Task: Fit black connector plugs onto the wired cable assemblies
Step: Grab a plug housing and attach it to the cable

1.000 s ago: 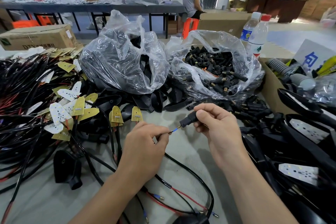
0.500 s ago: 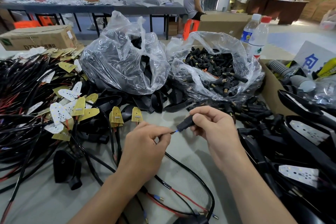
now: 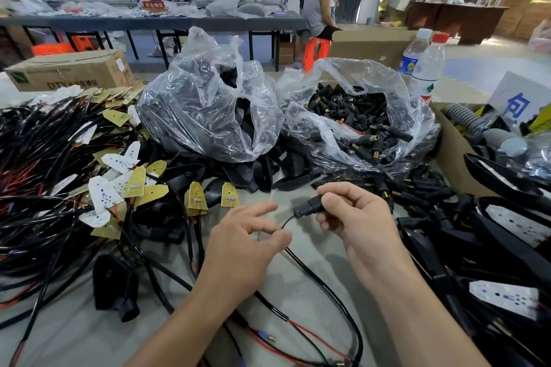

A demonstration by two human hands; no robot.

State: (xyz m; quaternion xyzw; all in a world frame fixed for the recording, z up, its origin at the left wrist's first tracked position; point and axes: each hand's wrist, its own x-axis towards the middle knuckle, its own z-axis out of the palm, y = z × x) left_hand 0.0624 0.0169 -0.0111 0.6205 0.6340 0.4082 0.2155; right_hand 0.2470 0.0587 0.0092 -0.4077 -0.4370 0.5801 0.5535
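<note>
r hand pinching black plug w/ wire in it, l hand fingers loosely spread, holding nothing.

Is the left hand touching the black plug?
Apart. The head view shows the left hand well clear of the black plug, which the right hand pinches.

The right hand's fingers hide most of the black plug.
</note>
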